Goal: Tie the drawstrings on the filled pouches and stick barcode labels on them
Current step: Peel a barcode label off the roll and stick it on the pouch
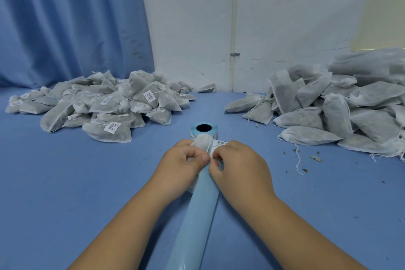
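Pouch [202, 141] at the middle of the table [65, 182], gripped in the curled fingers of the left hand [184, 166]; the right hand [238, 166] pinches its drawstring [209, 147]. Just behind stands the label roll [203, 128] — its blue backing strip [200, 215] runs under both hands to the near edge. Labelled pouches [98, 105] heaped far left, unlabelled pouches [339, 105] far right.

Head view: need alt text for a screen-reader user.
Left hand and right hand pinch a white pouch over the blue liner unrolled from a label roll. On the blue table, barcode-labelled pouches are heaped at left, unlabelled pouches at right.
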Demonstrator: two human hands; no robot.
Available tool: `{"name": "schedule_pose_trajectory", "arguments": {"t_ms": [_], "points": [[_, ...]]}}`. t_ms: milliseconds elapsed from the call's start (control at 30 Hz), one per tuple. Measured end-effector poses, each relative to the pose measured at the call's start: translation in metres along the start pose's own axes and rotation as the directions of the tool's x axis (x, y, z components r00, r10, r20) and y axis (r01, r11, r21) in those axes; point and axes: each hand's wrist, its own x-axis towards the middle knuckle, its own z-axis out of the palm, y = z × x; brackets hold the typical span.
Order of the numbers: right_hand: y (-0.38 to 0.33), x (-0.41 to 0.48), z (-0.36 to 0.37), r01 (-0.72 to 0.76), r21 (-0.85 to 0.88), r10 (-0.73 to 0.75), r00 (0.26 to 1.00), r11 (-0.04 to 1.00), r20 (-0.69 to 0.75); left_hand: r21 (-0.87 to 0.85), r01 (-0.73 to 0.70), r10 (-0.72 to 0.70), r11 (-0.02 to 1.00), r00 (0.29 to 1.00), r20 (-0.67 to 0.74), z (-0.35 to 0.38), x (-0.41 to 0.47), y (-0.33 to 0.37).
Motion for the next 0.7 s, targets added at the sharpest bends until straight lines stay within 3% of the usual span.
{"name": "schedule_pose_trajectory", "arguments": {"t_ms": [367, 700], "points": [[-0.0004, -0.0002, -0.0019, 0.019, -0.049, -0.017, 0.999, 0.999, 0.034, 0.007, -0.025, 0.025, 1.0, 1.0, 0.014, 0.0009, -0.0019, 0.0008], [-0.0005, -0.0007, 0.0002, -0.013, 0.011, 0.013, 1.0, 1.0, 0.009, -0.009, -0.024, 0.024, 1.0, 1.0, 0.017, 0.002, -0.0019, 0.0007]]}}
